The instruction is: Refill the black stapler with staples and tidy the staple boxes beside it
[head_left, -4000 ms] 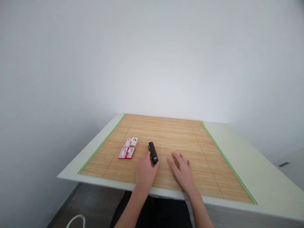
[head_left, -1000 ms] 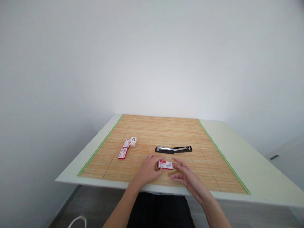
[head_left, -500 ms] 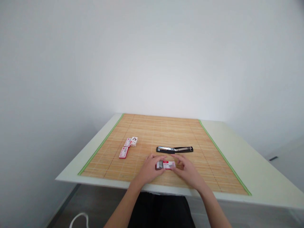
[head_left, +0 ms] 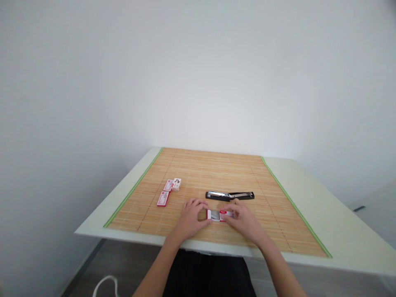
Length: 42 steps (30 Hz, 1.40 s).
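Note:
A small red-and-white staple box point(head_left: 215, 215) lies flat on the bamboo mat between my hands, partly slid apart, with grey staples showing in its left half. My left hand point(head_left: 192, 218) curves round the box's left end, its thumb at the lower left corner. My right hand point(head_left: 243, 219) pinches the red-printed sleeve at the right end, hiding much of it. Just beyond my hands rests a black stapler point(head_left: 229, 196), swung wide with its metal magazine exposed; neither hand appears to hold it.
Several small red-and-white boxes, among them a nearer flat box point(head_left: 163, 198) and a box with a black picture point(head_left: 177, 184), sit at the left on the bamboo mat point(head_left: 213, 169). White table edges point(head_left: 309, 194) flank the mat, and a wall rises behind.
The sleeve of the staple box has shifted right with my right hand, which now pinches it. My left hand stays at the left end. The view has shifted slightly.

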Tool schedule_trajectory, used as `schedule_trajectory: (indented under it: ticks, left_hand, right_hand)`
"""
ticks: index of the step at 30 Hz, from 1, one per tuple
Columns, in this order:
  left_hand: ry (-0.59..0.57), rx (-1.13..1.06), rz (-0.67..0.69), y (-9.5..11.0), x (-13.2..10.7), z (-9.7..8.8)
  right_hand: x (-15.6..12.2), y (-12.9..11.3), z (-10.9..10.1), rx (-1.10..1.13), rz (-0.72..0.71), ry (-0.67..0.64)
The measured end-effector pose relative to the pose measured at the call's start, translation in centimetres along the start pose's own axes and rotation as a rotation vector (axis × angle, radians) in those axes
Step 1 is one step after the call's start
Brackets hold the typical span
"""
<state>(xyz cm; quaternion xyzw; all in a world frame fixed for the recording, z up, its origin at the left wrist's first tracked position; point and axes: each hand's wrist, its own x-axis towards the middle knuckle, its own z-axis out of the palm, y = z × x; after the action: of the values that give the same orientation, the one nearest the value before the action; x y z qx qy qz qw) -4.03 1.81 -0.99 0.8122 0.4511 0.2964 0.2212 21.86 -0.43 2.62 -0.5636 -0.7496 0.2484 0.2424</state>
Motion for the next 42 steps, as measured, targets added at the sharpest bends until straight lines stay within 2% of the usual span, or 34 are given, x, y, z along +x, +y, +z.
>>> schedule_trajectory:
  ticks: [7, 11, 14, 16, 21, 25, 28, 37, 42]
  left_hand:
    - [0.004, -0.018, -0.003, 0.0, 0.0, -0.1]
    - [0.002, -0.028, -0.017, 0.0, 0.0, -0.2]
    - [0.008, -0.038, -0.021, 0.0, 0.0, -0.1]
    - [0.010, -0.042, -0.023, 0.0, 0.0, 0.0]
    - [0.014, -0.046, -0.020, 0.1, 0.0, 0.0]
    - [0.005, -0.046, -0.025, 0.1, 0.0, 0.0]
    - [0.001, -0.041, -0.039, 0.2, 0.1, -0.1]
    - [-0.017, -0.033, -0.054, 0.7, -0.1, -0.5]
    - [-0.045, -0.018, -0.022, 0.8, 0.0, -0.3]
  right_hand:
    - [3.6, -3.8, 2.7, -0.257, -0.019, -0.075]
    - [4.1, -4.4, 2.1, -0.287, -0.042, -0.066]
    - [3.8, -3.6, 1.0, -0.253, -0.031, -0.029]
    - [3.3, -2.8, 0.7, -0.149, -0.016, -0.023]
    - [1.4, -0.9, 1.6, 0.107, -0.014, 0.013]
    - [0.2, -0.2, 1.8, 0.136, -0.113, 0.131]
    - [-0.3, 0.5, 1.0, 0.153, -0.103, 0.166]
    - [-1.7, 3.2, -0.8, 0.133, -0.012, 0.082]
    - [-1.7, 2.5, -0.2, 0.144, -0.018, -0.026]
